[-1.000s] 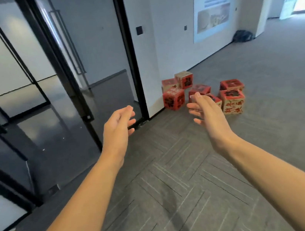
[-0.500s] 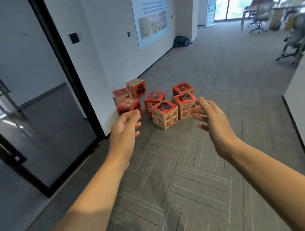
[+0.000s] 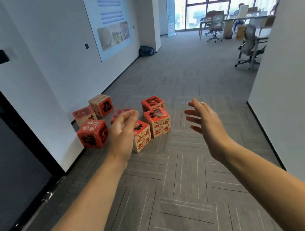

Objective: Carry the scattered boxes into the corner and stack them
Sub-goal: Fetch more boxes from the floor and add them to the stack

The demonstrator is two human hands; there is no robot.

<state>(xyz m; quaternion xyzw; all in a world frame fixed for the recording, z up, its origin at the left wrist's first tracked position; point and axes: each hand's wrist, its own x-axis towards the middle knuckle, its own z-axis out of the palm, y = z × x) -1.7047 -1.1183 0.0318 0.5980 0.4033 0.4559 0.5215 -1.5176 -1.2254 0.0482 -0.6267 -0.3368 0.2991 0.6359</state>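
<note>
Several red and tan cube boxes with black and red characters lie scattered on the grey carpet near the white wall. The nearest box is partly hidden behind my left hand, which is held out with relaxed fingers and holds nothing. Another box stands just right of it, and a red box leans by the wall's edge. One box sits on top of another against the wall. My right hand is stretched forward with spread fingers, empty, to the right of the boxes.
A dark glass door with a black frame is on the left. A white partition wall stands on the right. Office chairs and desks with a seated person are far back by the windows. A dark bag lies by the pillar.
The view has swung right and come nearer to the boxes. Both hands stay held out and empty; the left hand now overlaps the nearest box.
</note>
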